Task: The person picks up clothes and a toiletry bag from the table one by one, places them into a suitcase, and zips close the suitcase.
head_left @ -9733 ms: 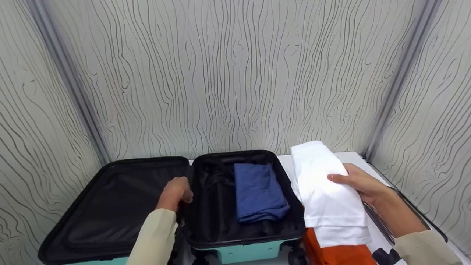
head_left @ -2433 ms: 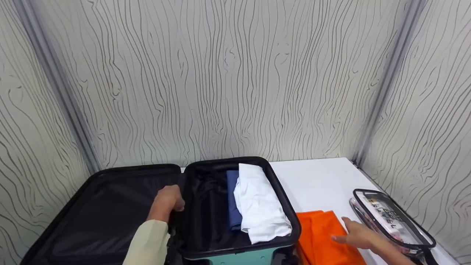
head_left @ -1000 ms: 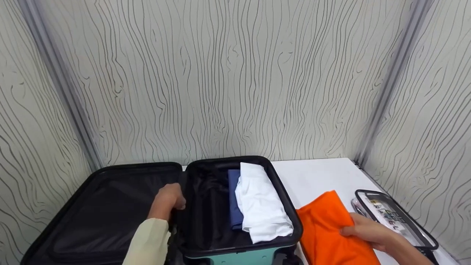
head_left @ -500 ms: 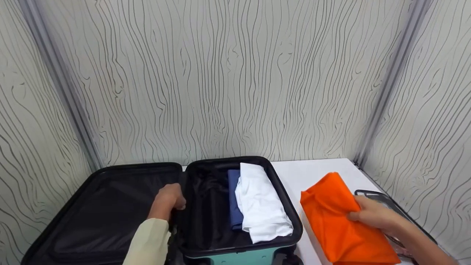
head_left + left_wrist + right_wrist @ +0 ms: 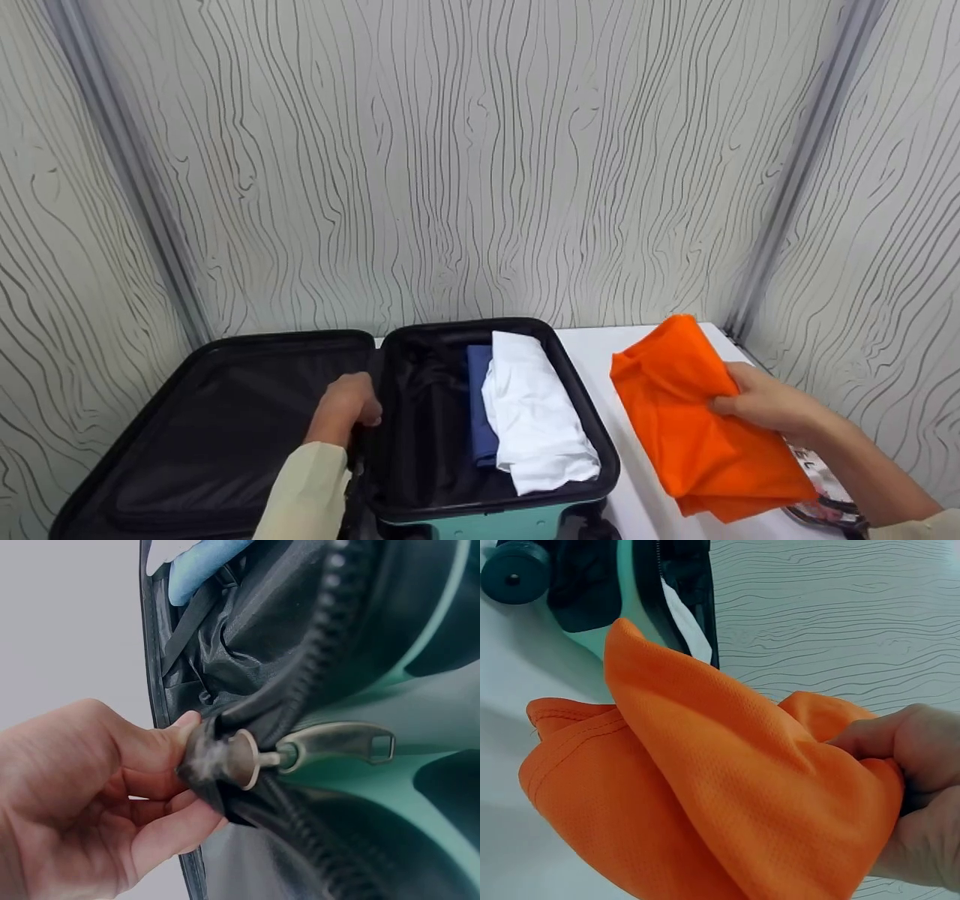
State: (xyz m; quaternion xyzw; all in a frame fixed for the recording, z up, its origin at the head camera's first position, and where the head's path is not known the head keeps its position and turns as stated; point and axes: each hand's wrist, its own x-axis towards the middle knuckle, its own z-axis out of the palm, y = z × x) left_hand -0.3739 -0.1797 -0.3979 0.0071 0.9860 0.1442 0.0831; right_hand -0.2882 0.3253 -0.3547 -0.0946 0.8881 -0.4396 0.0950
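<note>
Far left: one half of a suitcase, the black-lined left half [image 5: 217, 427], lying open and flat. A cream sleeve [image 5: 304, 487] reaches over its inner edge. The left hand [image 5: 346, 405] is at the seam between the two halves; seen from the wrist, thumb and fingers pinch a bunched end of black edging [image 5: 204, 757], with a metal zip pull [image 5: 337, 741] just beside the grip.

Centre: the right half [image 5: 427, 435], also black inside, teal shell showing at the near side. In it, toward the right, a folded blue cloth [image 5: 480, 420], mostly covered by a rumpled white cloth [image 5: 540, 416] lying on top.

Right of the suitcase: white table [image 5: 634, 484]. Above it, apart from the case, an orange cloth [image 5: 701, 427], loosely folded, lower edges hanging. The right hand [image 5: 772, 405] has it by the right side, thumb on the near face, fingers closed behind.

Far right: a clear pouch [image 5: 819, 484] with dark trim, largely hidden by cloth and forearm. Pale wood-grain panels [image 5: 450, 165] behind everything.
</note>
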